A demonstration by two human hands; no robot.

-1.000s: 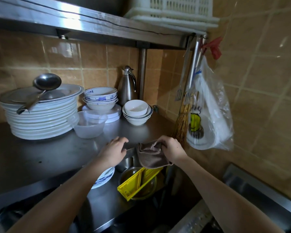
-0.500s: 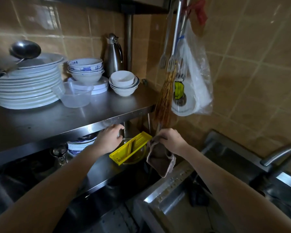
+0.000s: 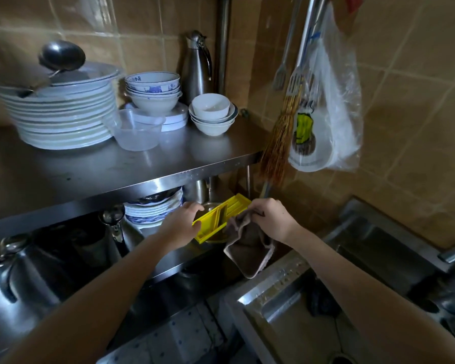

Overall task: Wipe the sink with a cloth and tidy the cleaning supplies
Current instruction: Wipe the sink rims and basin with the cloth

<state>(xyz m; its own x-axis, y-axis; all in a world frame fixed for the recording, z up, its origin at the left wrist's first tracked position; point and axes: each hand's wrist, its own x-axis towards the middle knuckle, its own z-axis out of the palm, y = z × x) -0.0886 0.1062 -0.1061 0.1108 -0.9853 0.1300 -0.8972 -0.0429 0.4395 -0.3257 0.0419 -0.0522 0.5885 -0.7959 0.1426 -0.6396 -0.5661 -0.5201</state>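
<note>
My right hand point(image 3: 271, 219) grips the top of a brown cloth point(image 3: 248, 252), which hangs down over the left rim of the steel sink point(image 3: 271, 287). My left hand point(image 3: 180, 223) is under the steel shelf, its fingers touching the left end of a yellow plastic grater point(image 3: 222, 215) that lies across a metal bowl on the lower shelf. The sink basin sits at the lower right, with a dark object point(image 3: 321, 302) inside it near the left wall.
The upper shelf point(image 3: 153, 166) carries a stack of white plates point(image 3: 61, 119) with a ladle, bowls point(image 3: 153, 93), a clear tub point(image 3: 134, 132) and a steel jug point(image 3: 197, 67). A brush point(image 3: 276, 148), utensils and a plastic bag point(image 3: 331, 109) hang by the tiled wall. Kettles point(image 3: 19, 279) stand lower left.
Both hands have come down from the upper shelf's edge to the lower shelf. The cloth now hangs from my right hand beside the sink. The view has tilted down.
</note>
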